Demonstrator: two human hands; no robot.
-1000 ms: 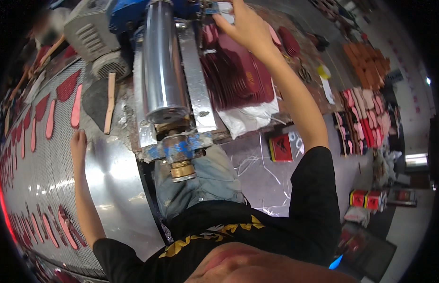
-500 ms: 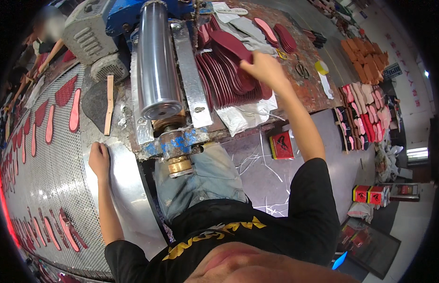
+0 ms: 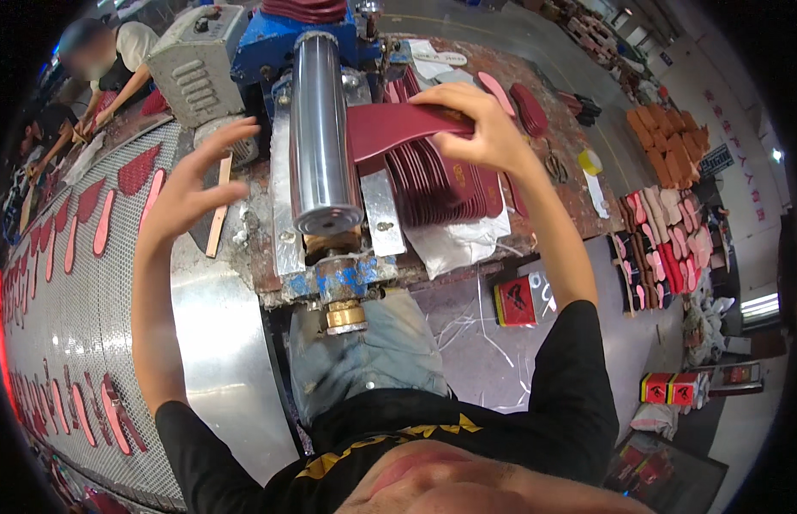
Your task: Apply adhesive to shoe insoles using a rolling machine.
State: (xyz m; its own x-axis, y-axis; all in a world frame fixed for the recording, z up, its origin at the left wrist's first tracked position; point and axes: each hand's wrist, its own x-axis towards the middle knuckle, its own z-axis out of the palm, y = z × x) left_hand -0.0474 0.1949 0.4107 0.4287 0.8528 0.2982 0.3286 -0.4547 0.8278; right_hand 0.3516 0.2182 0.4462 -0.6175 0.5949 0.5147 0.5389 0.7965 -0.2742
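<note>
A dark red insole (image 3: 398, 130) is gripped at its right end by my right hand (image 3: 484, 128), with fingers over the top and thumb beneath. Its other end meets the right side of the shiny metal roller (image 3: 320, 141); whether it goes under the roller cannot be seen. Below my right hand, a fanned stack of dark red insoles (image 3: 424, 184) lies on the worn table. My left hand (image 3: 197, 184) is raised to the left of the roller, thumb and fingers spread, holding nothing.
On the left runs a mesh conveyor (image 3: 81, 300) carrying pink and red pieces. A wooden stick (image 3: 218, 210) lies beside the roller machine. More insoles (image 3: 527, 110), a tape roll (image 3: 590, 161) and scissors (image 3: 553, 164) are at the right. Beyond the conveyor, another person (image 3: 128, 64) works.
My right hand has brought an insole from the stack leftward to the roller. My left hand has risen from the metal sheet and opened beside the roller.
</note>
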